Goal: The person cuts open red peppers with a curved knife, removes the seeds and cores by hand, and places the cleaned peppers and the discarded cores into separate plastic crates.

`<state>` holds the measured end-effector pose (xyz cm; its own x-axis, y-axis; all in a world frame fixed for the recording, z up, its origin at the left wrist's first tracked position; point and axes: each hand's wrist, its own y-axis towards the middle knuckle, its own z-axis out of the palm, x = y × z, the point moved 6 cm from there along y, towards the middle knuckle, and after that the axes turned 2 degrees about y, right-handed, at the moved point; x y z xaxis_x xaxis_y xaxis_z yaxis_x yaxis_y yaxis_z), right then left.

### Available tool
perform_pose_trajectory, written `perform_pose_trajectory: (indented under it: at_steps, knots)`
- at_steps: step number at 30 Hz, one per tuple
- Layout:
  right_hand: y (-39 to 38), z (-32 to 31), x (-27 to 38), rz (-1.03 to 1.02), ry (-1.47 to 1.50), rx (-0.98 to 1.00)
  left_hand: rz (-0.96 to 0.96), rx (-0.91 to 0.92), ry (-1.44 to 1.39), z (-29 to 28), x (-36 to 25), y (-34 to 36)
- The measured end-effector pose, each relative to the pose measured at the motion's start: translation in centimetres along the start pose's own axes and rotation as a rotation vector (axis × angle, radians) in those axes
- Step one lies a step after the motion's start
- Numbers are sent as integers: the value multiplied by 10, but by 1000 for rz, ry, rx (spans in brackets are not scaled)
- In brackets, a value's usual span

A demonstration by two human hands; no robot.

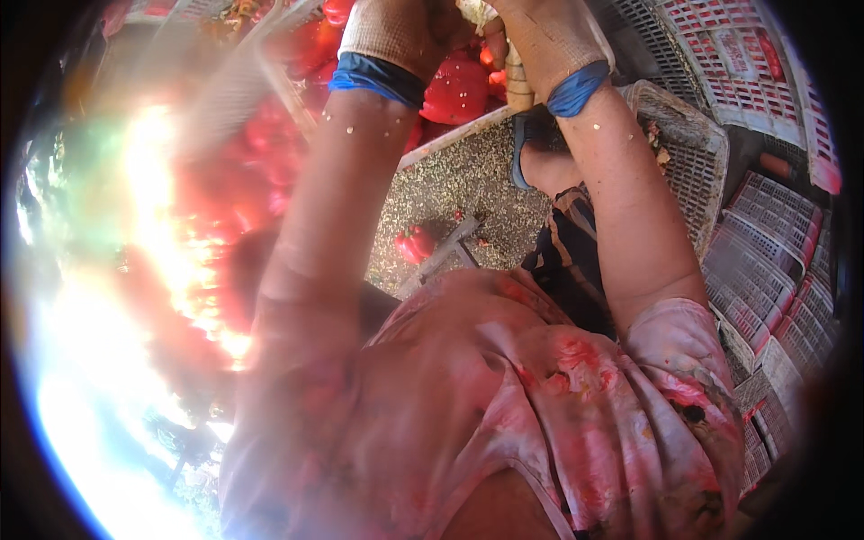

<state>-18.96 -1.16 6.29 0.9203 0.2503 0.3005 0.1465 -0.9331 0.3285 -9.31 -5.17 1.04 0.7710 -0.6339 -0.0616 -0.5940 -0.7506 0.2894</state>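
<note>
While left hand [387, 36] and right hand [553, 40] are above red bell peppers [456, 90], coring is probably underway; neither grip's state is discernible; next move likely requires steady finger control.

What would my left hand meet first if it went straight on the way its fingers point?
Your left hand would likely meet the pale piece beside your right hand first, though the picture's top edge cuts this off and depth is unclear.
</note>
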Motion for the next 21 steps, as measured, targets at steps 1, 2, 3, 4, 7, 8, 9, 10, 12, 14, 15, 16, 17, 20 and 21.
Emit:
perform_pose_trajectory:
  at_steps: [1,2,3,4,7,8,9,10,12,14,15,16,17,20,21]
  knots:
    - [2,4,8,-203,47,-60,-127,-77,-538,-2,12,-2]
    - [3,4,-1,-107,6,-50,-177,-103,-759,8,20,-4]
    - [6,1,-6,-11,-39,-37,-222,-144,-982,18,27,-6]
    - [-6,-1,-25,-144,188,-355,-210,-134,-886,34,30,-9]
    - [-17,-33,-39,677,847,-417,-239,-238,-586,39,50,-35]
    - [-28,-30,-62,897,934,-251,-291,-304,-579,26,58,-44]
    - [-41,-42,-87,862,860,-187,-368,-329,-663,10,59,-54]
    - [-55,-56,-106,820,608,-182,-539,-252,-893,-4,56,-67]
    - [-100,-73,-163,239,-217,2,-683,-116,-948,-28,50,-94]
    - [-130,-79,-184,328,-613,239,-138,-11,-306,-30,36,-123]
    - [-148,-82,-200,784,-483,366,-46,97,-350,-6,33,-154]
    - [-168,-84,-220,565,-507,370,64,196,-415,22,24,-183]
    - [-169,-89,-219,621,-417,304,-53,414,-551,50,19,-213]
    - [-137,-101,-159,1011,259,-176,-799,783,-954,105,17,-277]
    - [-121,-93,-138,1057,476,-282,-829,846,-810,122,15,-296]
